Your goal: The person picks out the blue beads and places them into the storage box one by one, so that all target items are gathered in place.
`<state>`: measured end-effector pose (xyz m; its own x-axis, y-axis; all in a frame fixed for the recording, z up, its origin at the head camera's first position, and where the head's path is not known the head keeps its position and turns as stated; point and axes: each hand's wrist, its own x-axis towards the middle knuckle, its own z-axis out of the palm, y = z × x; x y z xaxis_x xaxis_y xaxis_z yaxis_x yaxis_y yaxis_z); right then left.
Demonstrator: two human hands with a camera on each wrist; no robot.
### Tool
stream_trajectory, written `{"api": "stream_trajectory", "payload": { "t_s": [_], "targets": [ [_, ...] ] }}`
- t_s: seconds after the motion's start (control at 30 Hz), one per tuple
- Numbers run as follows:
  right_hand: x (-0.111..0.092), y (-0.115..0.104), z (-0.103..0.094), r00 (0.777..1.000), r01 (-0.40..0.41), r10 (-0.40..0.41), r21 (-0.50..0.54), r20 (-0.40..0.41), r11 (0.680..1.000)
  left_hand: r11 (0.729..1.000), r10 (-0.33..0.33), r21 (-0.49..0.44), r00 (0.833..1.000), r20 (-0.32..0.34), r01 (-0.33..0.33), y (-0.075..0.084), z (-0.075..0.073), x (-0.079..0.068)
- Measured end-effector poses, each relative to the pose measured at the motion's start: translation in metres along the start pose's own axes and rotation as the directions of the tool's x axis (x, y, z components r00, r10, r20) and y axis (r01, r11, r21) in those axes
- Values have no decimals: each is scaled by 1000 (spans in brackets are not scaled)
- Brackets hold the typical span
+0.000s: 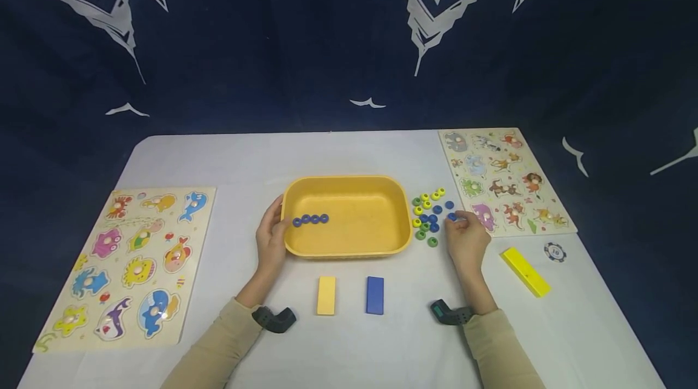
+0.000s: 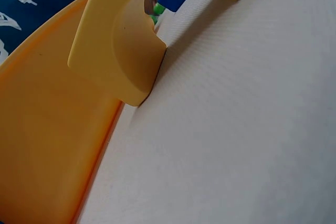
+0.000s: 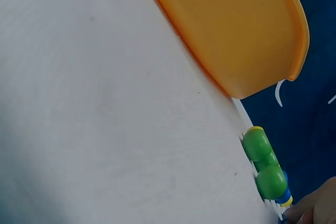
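Left hand (image 1: pixel 269 239): gripping the yellow tray (image 1: pixel 360 234) by its left side.
Right hand (image 1: pixel 469 240): pinching a blue bead (image 1: pixel 452 217), right of the tray.
Bead risk: I'm suspecting a loose pinch could send it rolling.

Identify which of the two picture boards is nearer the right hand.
The elephant board, at back right: the right hand is by its near left corner. The sea-creature board lies far left, beyond the left hand.

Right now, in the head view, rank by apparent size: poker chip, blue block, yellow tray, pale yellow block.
Largest to smallest:
1. Yellow tray
2. Blue block and pale yellow block: too alike to rank
3. Poker chip
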<state>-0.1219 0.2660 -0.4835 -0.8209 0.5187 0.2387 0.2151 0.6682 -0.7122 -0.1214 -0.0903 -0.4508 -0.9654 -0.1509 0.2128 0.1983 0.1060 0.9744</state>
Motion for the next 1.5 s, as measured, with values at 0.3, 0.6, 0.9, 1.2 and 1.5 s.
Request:
{"api": "stream_trajectory", "payload": {
  "t_s": [0.3,0.6,0.9,1.2,1.5],
  "targets": [
    [1,-19,-11,1000,6,-5,38,-13,999,1000,-3,-15,1000,-9,3,0,2,0],
    [-4,-104,-2,885,396,-440,249,153,884,1000,-2,-15,1000,-22,2,-1,1,1],
    [-16,-150,54,689,457,-470,173,553,873,1000,1,-13,1000,-9,-1,-2,1,1],
    [-28,-165,77,567,508,-398,74,721,858,1000,-10,3,1000,-1,10,-1,0,0],
    [-29,-163,79,538,478,-379,98,753,873,1000,4,7,1000,4,-4,-1,-1,-1]
  ]
}}
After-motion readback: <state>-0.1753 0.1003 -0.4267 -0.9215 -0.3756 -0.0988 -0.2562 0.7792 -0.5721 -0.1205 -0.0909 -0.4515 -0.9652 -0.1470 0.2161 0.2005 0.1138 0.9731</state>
